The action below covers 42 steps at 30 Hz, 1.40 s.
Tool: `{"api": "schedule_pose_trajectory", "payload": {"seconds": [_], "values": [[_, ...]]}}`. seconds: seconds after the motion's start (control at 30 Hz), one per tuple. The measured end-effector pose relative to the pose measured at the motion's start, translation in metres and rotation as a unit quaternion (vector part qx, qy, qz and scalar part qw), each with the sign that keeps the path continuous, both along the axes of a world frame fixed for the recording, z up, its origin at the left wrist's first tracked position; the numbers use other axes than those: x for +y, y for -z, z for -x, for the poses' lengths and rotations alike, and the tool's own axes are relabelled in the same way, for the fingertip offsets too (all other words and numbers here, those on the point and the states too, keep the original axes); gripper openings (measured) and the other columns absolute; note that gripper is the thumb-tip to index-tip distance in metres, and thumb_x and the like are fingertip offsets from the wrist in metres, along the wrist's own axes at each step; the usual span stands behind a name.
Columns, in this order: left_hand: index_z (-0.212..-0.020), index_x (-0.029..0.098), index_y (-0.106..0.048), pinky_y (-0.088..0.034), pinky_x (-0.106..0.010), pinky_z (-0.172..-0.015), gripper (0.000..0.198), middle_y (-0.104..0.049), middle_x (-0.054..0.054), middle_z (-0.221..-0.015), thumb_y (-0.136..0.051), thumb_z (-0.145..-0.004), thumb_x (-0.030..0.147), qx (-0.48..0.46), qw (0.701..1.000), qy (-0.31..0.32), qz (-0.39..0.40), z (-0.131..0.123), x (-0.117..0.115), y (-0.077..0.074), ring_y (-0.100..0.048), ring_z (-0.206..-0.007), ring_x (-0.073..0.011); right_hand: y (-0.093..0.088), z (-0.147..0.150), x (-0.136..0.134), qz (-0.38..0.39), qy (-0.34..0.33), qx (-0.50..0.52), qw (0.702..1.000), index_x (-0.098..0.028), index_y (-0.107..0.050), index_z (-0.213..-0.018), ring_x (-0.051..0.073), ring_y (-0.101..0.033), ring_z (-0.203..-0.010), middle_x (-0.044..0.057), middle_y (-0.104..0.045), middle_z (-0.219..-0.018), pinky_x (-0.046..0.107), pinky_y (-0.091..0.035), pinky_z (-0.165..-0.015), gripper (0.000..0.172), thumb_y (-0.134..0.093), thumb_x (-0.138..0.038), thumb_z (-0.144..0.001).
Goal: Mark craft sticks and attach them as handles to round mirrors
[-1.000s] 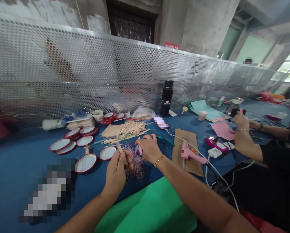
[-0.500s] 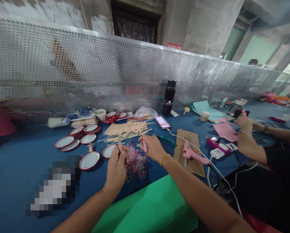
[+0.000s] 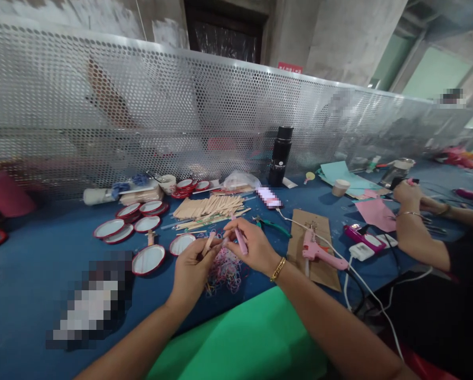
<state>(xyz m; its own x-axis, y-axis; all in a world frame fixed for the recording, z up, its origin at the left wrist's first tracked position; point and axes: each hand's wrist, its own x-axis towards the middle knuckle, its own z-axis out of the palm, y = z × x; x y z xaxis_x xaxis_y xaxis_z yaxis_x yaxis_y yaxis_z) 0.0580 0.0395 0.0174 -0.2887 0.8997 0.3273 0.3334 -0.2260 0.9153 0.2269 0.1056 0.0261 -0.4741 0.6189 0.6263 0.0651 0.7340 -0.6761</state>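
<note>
Head view: right hand (image 3: 255, 248) with pen (image 3: 240, 240) has reached stick (image 3: 208, 244) in left hand (image 3: 191, 269).

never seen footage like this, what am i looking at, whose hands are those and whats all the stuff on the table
There is no machine here: the picture comes from a camera worn on a person's head, looking down at their own two bare hands. The left hand pinches a wooden stick; the right hand holds a slim pink object. Under them lies a heap of coloured rubber bands on a blue table. Nearby: a pile of wooden sticks, red-rimmed round discs, a pink glue gun on cardboard, a black bottle. The arm at the right belongs to another person.
</note>
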Motion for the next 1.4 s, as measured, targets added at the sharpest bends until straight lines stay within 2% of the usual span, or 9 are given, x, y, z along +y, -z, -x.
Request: {"api": "schedule_pose_trajectory", "payload": {"seconds": [0.17, 0.3, 0.5, 0.67, 0.73, 0.83, 0.97, 1.2, 1.4], "values": [[-0.082, 0.018, -0.076, -0.033, -0.024, -0.046, 0.034, -0.053, 0.005, -0.052, -0.075, -0.075, 0.051, -0.071, 0.994, 0.015, 0.078, -0.003, -0.004, -0.003, -0.042, -0.047, -0.0118, 0.004, 0.003, -0.003, 0.033, -0.012, 0.031, 0.999, -0.024, -0.058, -0.114, 0.018, -0.072, -0.087, 0.002, -0.073, -0.096, 0.030, -0.057, -0.083, 0.033, -0.073, -0.019, -0.085], [-0.076, 0.018, -0.073, -0.028, -0.022, -0.043, 0.036, -0.053, 0.005, -0.053, -0.083, -0.067, 0.051, -0.081, 0.995, 0.018, 0.058, -0.005, -0.004, -0.007, -0.039, -0.046, -0.0097, 0.005, 0.004, -0.005, 0.028, -0.016, 0.031, 0.999, -0.024, -0.058, -0.117, 0.018, -0.074, -0.094, 0.004, -0.075, -0.103, 0.029, -0.057, -0.083, 0.035, -0.073, -0.018, -0.085], [-0.064, 0.019, -0.068, -0.027, -0.021, -0.042, 0.033, -0.048, 0.004, -0.048, -0.080, -0.074, 0.048, -0.117, 0.991, 0.036, 0.056, -0.001, -0.002, -0.007, -0.038, -0.043, -0.0095, 0.003, 0.004, -0.006, 0.032, -0.015, 0.037, 0.999, -0.024, -0.057, -0.113, 0.018, -0.074, -0.093, 0.004, -0.074, -0.102, 0.028, -0.058, -0.082, 0.031, -0.072, -0.020, -0.086], [-0.068, 0.017, -0.068, -0.026, -0.019, -0.041, 0.033, -0.053, 0.004, -0.052, -0.086, -0.069, 0.045, -0.162, 0.982, 0.066, 0.071, -0.004, -0.002, -0.008, -0.037, -0.044, -0.0070, 0.002, 0.005, -0.008, 0.011, -0.007, 0.023, 1.000, -0.023, -0.060, -0.108, 0.017, -0.072, -0.084, 0.003, -0.073, -0.095, 0.028, -0.056, -0.076, 0.027, -0.075, -0.028, -0.086], [-0.070, 0.017, -0.067, -0.024, -0.018, -0.040, 0.037, -0.055, 0.004, -0.054, -0.086, -0.068, 0.049, -0.221, 0.970, 0.057, 0.084, -0.005, -0.001, -0.009, -0.036, -0.043, -0.0055, 0.000, 0.004, -0.011, 0.010, -0.010, 0.033, 0.999, -0.023, -0.061, -0.110, 0.018, -0.072, -0.084, 0.003, -0.073, -0.095, 0.029, -0.056, -0.077, 0.028, -0.074, -0.030, -0.086], [-0.069, 0.017, -0.063, -0.023, -0.017, -0.038, 0.042, -0.057, 0.005, -0.057, -0.086, -0.064, 0.051, -0.333, 0.937, 0.030, 0.100, -0.002, 0.002, -0.012, -0.033, -0.042, -0.0038, -0.005, 0.000, -0.015, -0.009, -0.007, 0.065, 0.998, -0.024, -0.063, -0.114, 0.018, -0.071, -0.089, 0.004, -0.074, -0.099, 0.032, -0.055, -0.084, 0.019, -0.058, -0.031, -0.097], [-0.070, 0.016, -0.061, -0.026, -0.015, -0.037, 0.038, -0.056, 0.007, -0.058, -0.089, -0.059, 0.039, -0.421, 0.899, 0.023, 0.121, 0.004, 0.008, -0.016, -0.032, -0.042, -0.0023, -0.007, -0.003, -0.019, -0.042, 0.020, 0.061, 0.997, -0.024, -0.069, -0.110, 0.019, -0.068, -0.088, 0.005, -0.074, -0.096, 0.034, -0.052, -0.083, 0.026, -0.044, -0.026, -0.100], [-0.076, 0.015, -0.063, -0.024, -0.017, -0.037, 0.027, -0.054, 0.007, -0.057, -0.081, -0.067, 0.033, -0.438, 0.888, 0.033, 0.136, 0.004, 0.007, -0.016, -0.031, -0.040, -0.0023, 0.000, 0.001, -0.016, 0.003, 0.035, 0.023, 0.999, -0.023, -0.061, -0.093, 0.016, -0.061, -0.071, 0.000, -0.067, -0.081, 0.027, -0.048, -0.065, 0.009, -0.058, -0.030, -0.089], [-0.076, 0.015, -0.064, -0.024, -0.017, -0.039, 0.029, -0.054, 0.007, -0.057, -0.081, -0.067, 0.038, -0.416, 0.897, 0.052, 0.139, 0.000, 0.004, -0.015, -0.032, -0.041, -0.0031, 0.002, 0.003, -0.014, -0.020, 0.042, 0.006, 0.999, -0.023, -0.061, -0.092, 0.016, -0.062, -0.072, 0.001, -0.068, -0.082, 0.027, -0.048, -0.066, 0.009, -0.059, -0.031, -0.090]]}}
